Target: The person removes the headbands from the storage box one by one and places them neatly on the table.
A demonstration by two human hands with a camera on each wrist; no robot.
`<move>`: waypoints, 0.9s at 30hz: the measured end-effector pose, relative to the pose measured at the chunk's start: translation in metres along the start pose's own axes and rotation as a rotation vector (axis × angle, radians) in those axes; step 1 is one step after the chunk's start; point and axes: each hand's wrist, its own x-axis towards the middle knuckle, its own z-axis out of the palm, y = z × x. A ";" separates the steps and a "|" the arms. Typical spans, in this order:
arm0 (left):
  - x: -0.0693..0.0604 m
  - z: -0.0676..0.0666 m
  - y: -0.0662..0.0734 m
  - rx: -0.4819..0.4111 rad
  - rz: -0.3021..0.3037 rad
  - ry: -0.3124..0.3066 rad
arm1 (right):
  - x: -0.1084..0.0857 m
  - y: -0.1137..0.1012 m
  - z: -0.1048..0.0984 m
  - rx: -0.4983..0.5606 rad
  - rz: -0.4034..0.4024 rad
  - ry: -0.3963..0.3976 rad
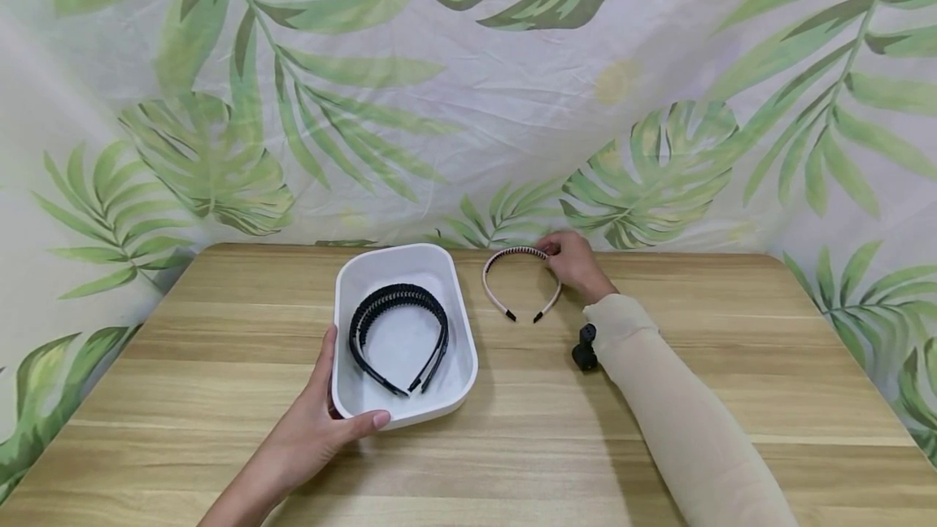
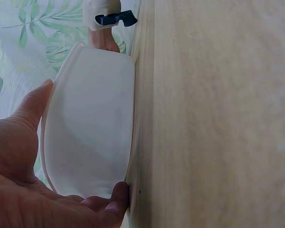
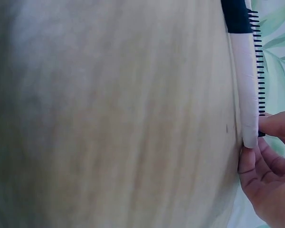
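A white plastic bin (image 1: 398,265) stands on the table with several black headbands (image 1: 398,293) stacked inside it. My left hand (image 1: 311,433) grips its near-left corner, thumb over the near rim and fingers along the left side. In the left wrist view, fingertips reach the bin's lower edge by the tabletop. To the right of the bin lies a pale pink headband (image 1: 521,250) with dark comb teeth and black tips. My right hand (image 1: 573,263) pinches its far-right part between thumb and fingers; the right wrist view shows the band (image 3: 244,85) close up, at the tabletop.
The wood-grain table (image 1: 220,364) ends at the back against a leaf-print cloth (image 1: 366,161). A black device (image 1: 585,350) sits at the right wrist, beside the beige sleeve (image 1: 681,421).
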 end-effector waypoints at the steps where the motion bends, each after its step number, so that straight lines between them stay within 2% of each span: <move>1: 0.000 0.000 0.000 0.001 -0.002 0.000 | 0.000 0.000 0.000 -0.003 0.002 0.002; 11: 0.000 0.000 0.000 -0.004 -0.008 0.000 | -0.002 -0.004 -0.004 0.006 0.042 -0.031; 27: 0.000 0.001 -0.002 -0.011 -0.002 0.001 | -0.013 -0.015 -0.016 -0.013 -0.026 -0.014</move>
